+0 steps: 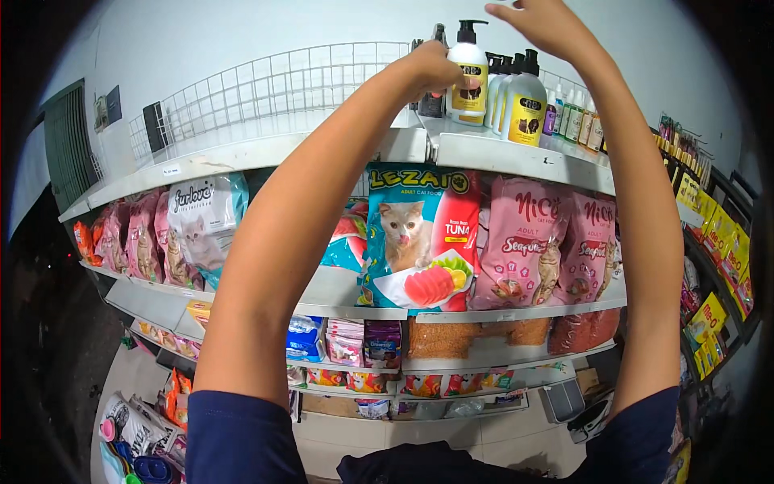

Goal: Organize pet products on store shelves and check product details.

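Note:
Both my arms reach up to the top shelf. My left hand (436, 69) is at the left side of a white pump bottle (468, 91) with a yellow label and black pump; its fingers lie against the bottle, and how firmly they grip is partly hidden. A dark bottle (432, 104) stands just behind and below this hand. My right hand (532, 18) is raised at the top edge of the view, above a row of similar pump bottles (526, 109), touching none of them. Its fingers are partly cut off by the frame.
Small spray bottles (574, 121) stand at the right of the top shelf (520, 158), and a wire grid (260, 91) runs along its back. Cat food bags (423, 242) fill the shelf below. A side rack (725, 242) holds yellow packs. Bags and bowls (151, 469) lie at lower left.

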The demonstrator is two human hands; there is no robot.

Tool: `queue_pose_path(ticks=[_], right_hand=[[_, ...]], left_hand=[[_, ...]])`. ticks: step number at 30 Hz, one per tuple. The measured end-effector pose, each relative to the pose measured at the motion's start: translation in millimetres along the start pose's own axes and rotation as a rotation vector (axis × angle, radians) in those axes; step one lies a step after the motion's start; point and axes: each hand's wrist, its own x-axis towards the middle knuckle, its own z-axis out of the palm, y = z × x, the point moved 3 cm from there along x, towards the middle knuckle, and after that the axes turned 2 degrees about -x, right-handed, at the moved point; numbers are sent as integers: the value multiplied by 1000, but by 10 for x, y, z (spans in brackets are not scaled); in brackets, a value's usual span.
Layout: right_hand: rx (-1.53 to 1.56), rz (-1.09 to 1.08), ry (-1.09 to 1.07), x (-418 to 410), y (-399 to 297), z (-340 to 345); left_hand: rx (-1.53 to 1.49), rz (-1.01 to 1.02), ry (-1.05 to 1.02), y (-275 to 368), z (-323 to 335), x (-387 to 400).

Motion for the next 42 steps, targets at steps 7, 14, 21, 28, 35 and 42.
queue_pose_path(ticks=[7, 14, 21, 28, 35, 42], right_hand=[[-258, 7, -319, 47, 153, 489], [-240, -91, -214, -25, 391, 730], [-217, -182, -247, -12, 506, 809], [-402, -118, -253, -137, 394, 768], [-502, -31, -255, -292, 95, 598], [-474, -26, -23, -545, -264, 361]], left_hand=[[12, -97, -93, -257, 212, 202], [259, -72, -84, -161, 285, 143], [348, -71, -79, -190, 355, 132], [410, -8, -32, -176, 372, 100], [303, 7, -51, -345, 473, 356], [386, -71, -180, -259, 507, 273]])
